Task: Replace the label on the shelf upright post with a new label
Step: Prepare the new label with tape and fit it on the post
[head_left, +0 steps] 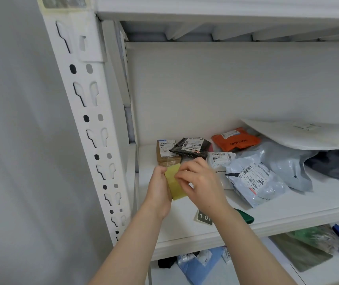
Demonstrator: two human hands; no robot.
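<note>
Bare forearms [135,243] rise from the bottom edge and meet in front of a white shelf [287,210]. Well to the left of the fingers stands the shelf upright post [94,124], white and punched with keyhole slots; neither hand touches it.

The left hand [158,188] curls its fingers round the left edge of a yellow label [175,188], holding it upright like a small card so the other hand can work on it. The right hand [201,182] pinches the label's right edge between thumb and fingertips, probably to peel off the backing before sticking it on.

Below the right fingers, partly hidden by the wrist, a dark tag reading 1-01 [204,217] lies at the shelf's front edge; it is likely the old label set aside.

Beyond and right of the fingers sit parcels: a brown box [165,157], an orange pouch [235,141] and a grey mailer bag [255,182].
</note>
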